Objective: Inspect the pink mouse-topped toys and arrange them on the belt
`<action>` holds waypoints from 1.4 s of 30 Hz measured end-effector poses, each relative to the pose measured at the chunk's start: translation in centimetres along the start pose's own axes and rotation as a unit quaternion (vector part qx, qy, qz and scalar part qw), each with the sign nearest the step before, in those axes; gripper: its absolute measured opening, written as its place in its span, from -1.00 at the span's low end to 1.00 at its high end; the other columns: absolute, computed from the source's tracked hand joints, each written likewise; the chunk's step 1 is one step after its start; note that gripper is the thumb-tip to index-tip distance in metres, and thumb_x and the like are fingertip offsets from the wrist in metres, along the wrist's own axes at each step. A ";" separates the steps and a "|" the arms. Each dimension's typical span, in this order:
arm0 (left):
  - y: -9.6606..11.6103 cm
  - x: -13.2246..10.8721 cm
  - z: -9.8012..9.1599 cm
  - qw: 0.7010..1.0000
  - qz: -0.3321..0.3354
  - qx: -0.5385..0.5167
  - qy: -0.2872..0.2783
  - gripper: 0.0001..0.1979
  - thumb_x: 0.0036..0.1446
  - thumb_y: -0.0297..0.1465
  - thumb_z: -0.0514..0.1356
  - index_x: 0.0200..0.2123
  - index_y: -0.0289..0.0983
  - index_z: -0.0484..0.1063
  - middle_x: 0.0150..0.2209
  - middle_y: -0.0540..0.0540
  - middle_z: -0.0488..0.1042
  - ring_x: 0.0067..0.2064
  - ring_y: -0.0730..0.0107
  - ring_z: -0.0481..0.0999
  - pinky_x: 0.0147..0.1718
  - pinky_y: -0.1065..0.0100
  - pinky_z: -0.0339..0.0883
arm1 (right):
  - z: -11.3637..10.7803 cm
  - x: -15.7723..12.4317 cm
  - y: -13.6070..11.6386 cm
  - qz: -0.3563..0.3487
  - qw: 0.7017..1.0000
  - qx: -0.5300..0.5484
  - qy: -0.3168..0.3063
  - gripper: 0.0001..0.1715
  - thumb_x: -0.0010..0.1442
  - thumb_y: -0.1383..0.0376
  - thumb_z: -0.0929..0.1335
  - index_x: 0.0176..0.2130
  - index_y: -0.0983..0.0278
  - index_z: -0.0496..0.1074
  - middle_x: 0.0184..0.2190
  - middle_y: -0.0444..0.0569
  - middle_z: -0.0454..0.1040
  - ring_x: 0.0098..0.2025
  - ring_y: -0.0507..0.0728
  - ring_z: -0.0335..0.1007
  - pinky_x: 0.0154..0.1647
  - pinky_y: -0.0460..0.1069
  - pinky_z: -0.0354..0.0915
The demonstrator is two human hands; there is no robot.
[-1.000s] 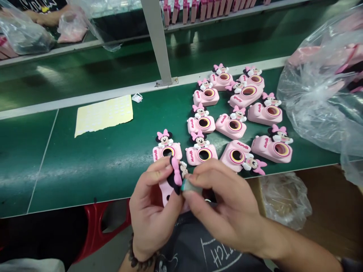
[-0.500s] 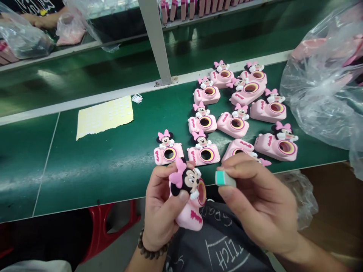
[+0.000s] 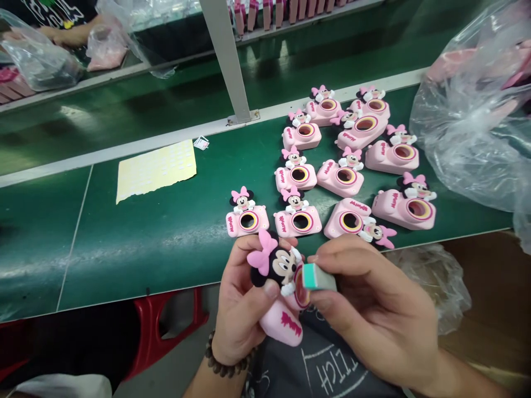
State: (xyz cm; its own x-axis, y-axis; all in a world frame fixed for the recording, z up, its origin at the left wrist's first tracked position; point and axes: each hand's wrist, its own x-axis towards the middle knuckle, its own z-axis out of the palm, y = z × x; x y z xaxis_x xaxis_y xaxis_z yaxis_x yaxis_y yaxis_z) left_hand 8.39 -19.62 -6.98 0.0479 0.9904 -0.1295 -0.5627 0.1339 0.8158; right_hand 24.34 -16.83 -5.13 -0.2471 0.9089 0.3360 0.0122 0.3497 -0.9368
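Tilted on its side, a pink camera-shaped case [image 3: 282,326] with a bow-wearing mouse figure is gripped in my left hand [image 3: 244,304], the thumb on the figure. My right hand [image 3: 373,309] pinches a small white block with a green end [image 3: 318,277] between thumb and fingers. The block's green end is right at the ring around the case's round opening; whether they touch I cannot tell. Several similar pink cases stand on the green table, the nearest being one case [image 3: 297,221] and another [image 3: 248,221], just beyond my hands.
A yellow sheet with small labels [image 3: 155,171] lies at the left of the green table [image 3: 136,237]. Large clear plastic bags [image 3: 460,127] bulge at the right. A metal post [image 3: 228,61] rises behind. A red stool [image 3: 153,326] stands below; another person's arm [image 3: 77,36] shows top left.
My right hand has moved left and slightly down, bringing the block up to the case's ring. The case in my left hand has shifted slightly right and down.
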 end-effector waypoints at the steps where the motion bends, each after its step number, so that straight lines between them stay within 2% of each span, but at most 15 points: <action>1: 0.0 -0.2 0.0 1.000 0.010 0.020 0.011 -0.71 0.21 -0.33 0.27 0.00 -0.09 0.37 0.08 -0.17 0.48 0.01 0.08 0.58 -0.07 0.11 0.55 | 0.2 0.2 -0.2 -0.014 1.000 -0.018 -0.012 -0.66 0.17 0.46 0.44 -0.04 0.25 0.43 -0.27 0.00 0.46 -0.29 0.09 0.42 -0.39 -0.04 0.41; 4: -0.1 -0.7 0.0 0.992 0.057 0.098 0.048 -0.70 0.19 -0.45 0.29 -0.03 -0.06 0.40 0.06 -0.10 0.50 0.11 0.16 0.51 0.12 0.12 0.43 | 0.7 0.8 -0.6 -0.042 0.997 -0.071 -0.012 -0.77 0.19 0.46 0.42 -0.13 0.27 0.44 -0.35 -0.02 0.44 -0.36 0.06 0.39 -0.43 -0.05 0.39; 6: -0.2 -1.0 -0.1 0.986 0.084 0.131 0.060 -0.70 0.19 -0.48 0.29 -0.06 -0.05 0.41 0.05 -0.07 0.50 0.16 0.20 0.48 0.17 0.15 0.38 | 0.9 1.0 -0.7 -0.040 0.995 -0.092 0.003 -0.82 0.20 0.47 0.40 -0.18 0.26 0.44 -0.39 -0.05 0.43 -0.38 0.06 0.39 -0.44 -0.04 0.39; 11: -0.1 -1.3 -0.6 0.983 0.096 0.138 0.067 -0.68 0.17 -0.51 0.30 -0.07 -0.05 0.42 0.04 -0.07 0.49 0.16 0.21 0.48 0.12 0.19 0.43 | 1.0 1.0 -0.1 -0.056 0.995 -0.078 -0.023 -0.78 0.19 0.46 0.41 -0.15 0.25 0.43 -0.36 -0.04 0.44 -0.37 0.07 0.41 -0.48 -0.05 0.38; 17: -0.2 -1.2 -1.0 0.992 0.073 0.088 0.059 -0.73 0.19 -0.38 0.31 -0.05 -0.12 0.40 0.03 -0.16 0.51 0.07 0.12 0.54 -0.02 0.12 0.52 | -0.2 0.6 0.4 -0.023 0.995 -0.080 0.060 -0.69 0.19 0.47 0.43 -0.08 0.19 0.44 -0.28 -0.02 0.42 -0.24 0.13 0.37 -0.36 0.02 0.35; 21: -0.1 -1.1 -0.8 0.995 0.063 0.064 0.043 -0.71 0.19 -0.36 0.31 -0.03 -0.14 0.39 0.04 -0.18 0.52 0.05 0.14 0.54 -0.02 0.13 0.51 | -0.3 0.2 -0.7 -0.038 0.997 -0.062 0.013 -0.62 0.16 0.48 0.45 -0.04 0.22 0.43 -0.25 0.00 0.43 -0.21 0.13 0.38 -0.31 0.03 0.39; 24: 0.1 -1.1 -0.7 0.993 0.062 0.086 0.046 -0.73 0.19 -0.42 0.30 -0.05 -0.13 0.40 0.04 -0.18 0.52 0.12 0.12 0.51 0.03 0.14 0.47 | 0.5 0.3 -1.1 -0.056 0.997 -0.044 -0.035 -0.65 0.15 0.47 0.44 -0.05 0.26 0.42 -0.28 0.00 0.46 -0.28 0.10 0.43 -0.37 -0.01 0.43; 29: 0.0 -1.4 -0.8 0.988 0.095 0.111 0.054 -0.69 0.16 -0.50 0.31 -0.07 -0.05 0.41 0.04 -0.09 0.51 0.19 0.11 0.46 0.11 0.09 0.43 | 1.3 1.0 -0.7 -0.073 0.992 -0.097 -0.024 -0.81 0.19 0.45 0.41 -0.17 0.25 0.45 -0.38 -0.04 0.46 -0.39 0.07 0.40 -0.46 -0.04 0.41; 31: -0.2 -1.4 -0.8 0.987 0.096 0.114 0.054 -0.67 0.14 -0.52 0.31 -0.08 -0.05 0.41 0.03 -0.07 0.51 0.17 0.12 0.47 0.07 0.12 0.47 | 1.2 1.1 -0.7 -0.074 0.992 -0.088 -0.043 -0.82 0.20 0.43 0.40 -0.16 0.25 0.44 -0.38 -0.03 0.47 -0.39 0.08 0.41 -0.45 -0.03 0.43; 34: -0.4 -1.3 -0.9 0.989 0.092 0.103 0.047 -0.69 0.16 -0.49 0.31 -0.08 -0.06 0.40 0.04 -0.08 0.51 0.12 0.14 0.51 -0.07 0.22 0.55 | 0.8 1.1 -0.8 -0.063 0.992 -0.105 -0.016 -0.82 0.21 0.44 0.40 -0.16 0.23 0.44 -0.38 -0.03 0.46 -0.38 0.08 0.41 -0.46 -0.02 0.41; 38: -0.4 -1.1 -1.0 0.988 0.099 0.108 0.046 -0.71 0.15 -0.46 0.32 -0.08 -0.08 0.40 0.03 -0.10 0.51 0.05 0.17 0.56 -0.05 0.16 0.55 | 0.4 1.2 -0.9 -0.066 0.992 -0.108 -0.026 -0.80 0.20 0.43 0.41 -0.16 0.21 0.43 -0.37 -0.04 0.46 -0.38 0.09 0.42 -0.47 -0.02 0.40; 40: -0.4 -1.0 -1.0 0.987 0.104 0.108 0.050 -0.72 0.16 -0.44 0.33 -0.09 -0.08 0.40 0.01 -0.09 0.51 0.06 0.16 0.55 -0.05 0.15 0.55 | 0.3 1.2 -0.8 -0.069 0.991 -0.117 -0.010 -0.80 0.19 0.45 0.41 -0.17 0.22 0.44 -0.37 -0.04 0.46 -0.37 0.08 0.42 -0.46 -0.03 0.39; 42: -0.5 -0.9 -1.0 0.988 0.096 0.109 0.052 -0.70 0.14 -0.45 0.34 -0.09 -0.09 0.40 0.02 -0.09 0.51 0.09 0.14 0.53 -0.05 0.17 0.54 | 0.2 1.3 -0.7 -0.075 0.991 -0.111 -0.021 -0.81 0.18 0.44 0.42 -0.18 0.25 0.44 -0.36 -0.03 0.47 -0.37 0.08 0.42 -0.45 -0.03 0.40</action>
State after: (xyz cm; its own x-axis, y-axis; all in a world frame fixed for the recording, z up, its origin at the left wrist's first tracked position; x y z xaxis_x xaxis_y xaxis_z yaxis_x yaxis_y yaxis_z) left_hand 7.77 -20.66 -7.83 -0.1345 0.9909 -0.0086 -0.3609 -0.0409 0.9317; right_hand 23.77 -15.93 -4.10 -0.3021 0.8343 0.4611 0.1836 0.5256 -0.8307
